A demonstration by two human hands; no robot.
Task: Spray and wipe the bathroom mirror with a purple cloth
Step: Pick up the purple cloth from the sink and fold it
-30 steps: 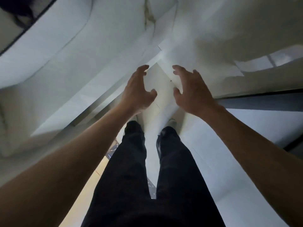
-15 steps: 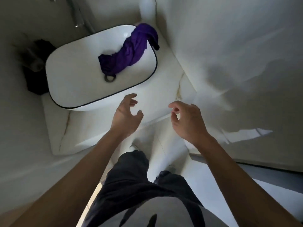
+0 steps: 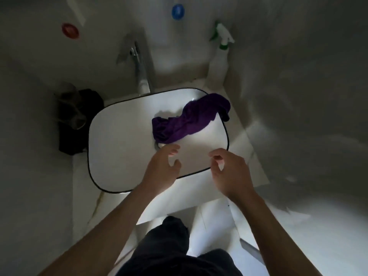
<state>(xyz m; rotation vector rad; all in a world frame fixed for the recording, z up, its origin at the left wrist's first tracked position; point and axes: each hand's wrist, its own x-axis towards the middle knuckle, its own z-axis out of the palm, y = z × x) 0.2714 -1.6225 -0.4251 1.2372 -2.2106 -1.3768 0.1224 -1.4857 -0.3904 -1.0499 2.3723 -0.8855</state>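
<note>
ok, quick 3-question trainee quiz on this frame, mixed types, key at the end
1. True or false: the left hand grips the purple cloth.
2. Where does the spray bottle stand? A) in the left hand B) at the back right corner of the counter C) on the floor
3. Fill in: the cloth lies in the sink with one end draped over its ____ rim.
Key: 1 false; 2 B; 3 right.
</note>
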